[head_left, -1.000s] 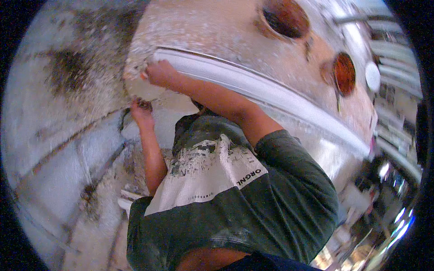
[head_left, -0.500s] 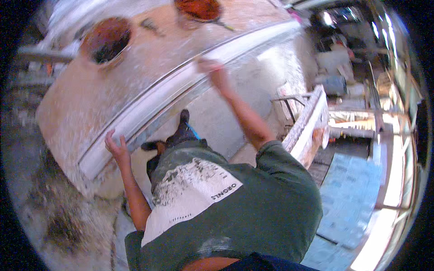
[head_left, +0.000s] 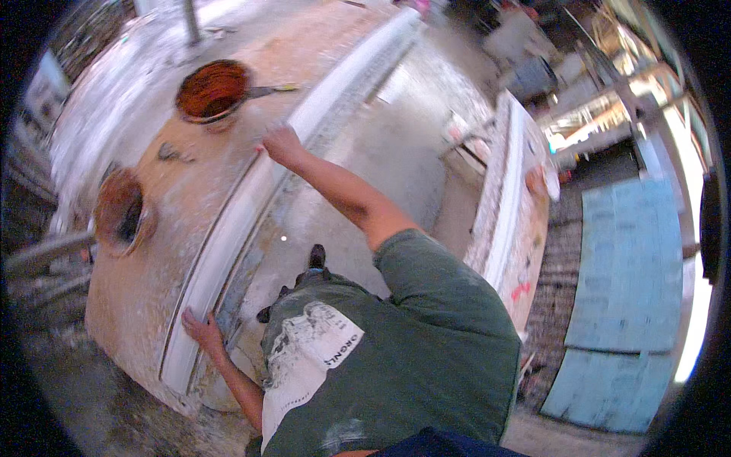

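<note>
A long white plaster-like moulding [head_left: 242,202] with lengthwise ridges lies along the near edge of a tan, white-smeared table [head_left: 145,305]. Close to its lower end, my left hand [head_left: 202,329] rests on it with the fingers apart. Farther up, my right hand [head_left: 283,145] is closed at the moulding's far-side edge, slightly blurred. A small red spot shows at its fingertips; what it holds, if anything, I cannot make out. Beyond that hand stands a bowl [head_left: 215,85] with a rusty-red inside, a flat tool with a yellowish handle [head_left: 283,87] by its rim.
A second rust-coloured bucket [head_left: 122,209] and small grey scraps [head_left: 173,152] are on the table. To the right stands another narrow bench with a white strip [head_left: 499,228] along it. Light blue panels [head_left: 624,266] lie farther right. A metal-legged stand [head_left: 464,148] is between the benches.
The view has turned, so the table appears steeper. My right hand has shifted from the top of the moulding to its far-side edge. My left hand stays near the lower end.
</note>
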A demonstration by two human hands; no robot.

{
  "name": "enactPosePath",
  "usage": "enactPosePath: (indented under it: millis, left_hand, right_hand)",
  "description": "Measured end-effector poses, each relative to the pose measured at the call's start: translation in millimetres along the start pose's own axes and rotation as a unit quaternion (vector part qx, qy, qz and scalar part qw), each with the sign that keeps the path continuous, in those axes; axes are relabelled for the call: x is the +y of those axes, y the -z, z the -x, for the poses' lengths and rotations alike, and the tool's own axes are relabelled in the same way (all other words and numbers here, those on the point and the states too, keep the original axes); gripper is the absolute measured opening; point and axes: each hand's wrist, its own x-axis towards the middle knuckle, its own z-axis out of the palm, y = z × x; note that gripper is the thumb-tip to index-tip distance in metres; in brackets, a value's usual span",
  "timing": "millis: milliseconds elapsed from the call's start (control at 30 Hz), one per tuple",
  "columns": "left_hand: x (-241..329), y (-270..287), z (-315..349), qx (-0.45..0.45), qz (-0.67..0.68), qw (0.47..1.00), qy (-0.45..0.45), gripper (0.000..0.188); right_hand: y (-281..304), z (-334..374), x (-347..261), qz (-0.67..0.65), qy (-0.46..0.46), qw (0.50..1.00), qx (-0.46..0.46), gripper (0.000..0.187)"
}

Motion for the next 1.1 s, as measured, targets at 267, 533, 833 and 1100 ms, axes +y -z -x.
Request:
enactPosePath:
  millis: [267,533,833,1100]
  left_hand:
    - [63.3,-18.2,-2.6,0.012,-0.067,0.998,0.013,0.076]
    - [137.1,-6.9,-27.8,-0.007,-0.037,0.998,0.053,0.084]
    - [147.1,-13.7,-17.8,0.004,-0.025,0.994,0.110,0.083]
    - [157.4,-24.0,-36.2,0.049,-0.114,0.982,0.143,0.088]
  right_hand:
    - [12.4,100.9,-147.2,-0.426,0.156,0.888,-0.070,0.025]
    - [-16.0,78.3,130.6,-0.227,-0.066,0.966,0.105,0.027]
    - [12.0,32.0,-62.7,-0.321,0.279,0.905,0.018,0.014]
    - [-32.9,-38.2,187.8,-0.191,0.134,0.969,0.084,0.021]
